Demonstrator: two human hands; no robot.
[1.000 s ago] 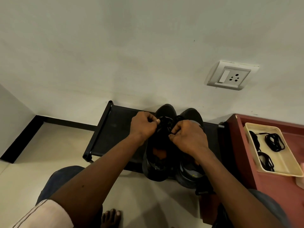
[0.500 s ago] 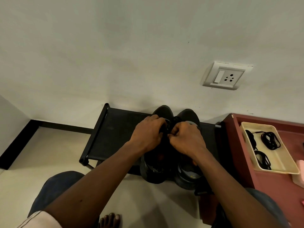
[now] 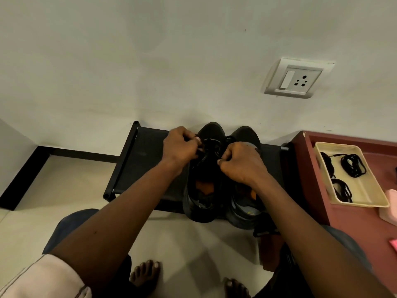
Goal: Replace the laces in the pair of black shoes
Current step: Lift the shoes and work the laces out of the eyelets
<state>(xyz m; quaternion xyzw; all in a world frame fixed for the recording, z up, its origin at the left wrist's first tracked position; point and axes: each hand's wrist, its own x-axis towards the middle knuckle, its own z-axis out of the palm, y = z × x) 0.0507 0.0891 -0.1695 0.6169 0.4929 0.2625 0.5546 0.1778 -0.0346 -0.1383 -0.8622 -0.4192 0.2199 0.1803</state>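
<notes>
On the low black rack (image 3: 139,164) against the wall (image 3: 150,61), the pair of black shoes (image 3: 245,134) sits side by side, toes far, heels near, long axes running near-to-far. Both hands have drawn apart since half a second ago. The left hand (image 3: 180,147) and right hand (image 3: 240,162) each pinch the thin black lace (image 3: 211,145) over the left shoe (image 3: 199,203). The uppers are matte, the insoles orange, and the shelf is fabric on a tubular frame.

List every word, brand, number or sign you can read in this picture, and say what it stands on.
No text can be read anywhere.
Wall socket plate: a switch and pin holes, no lettering.
Black shoes: no legible brand; the orange patches inside are too blurred to tell.
Cream tray and pink object: no visible text.
</notes>
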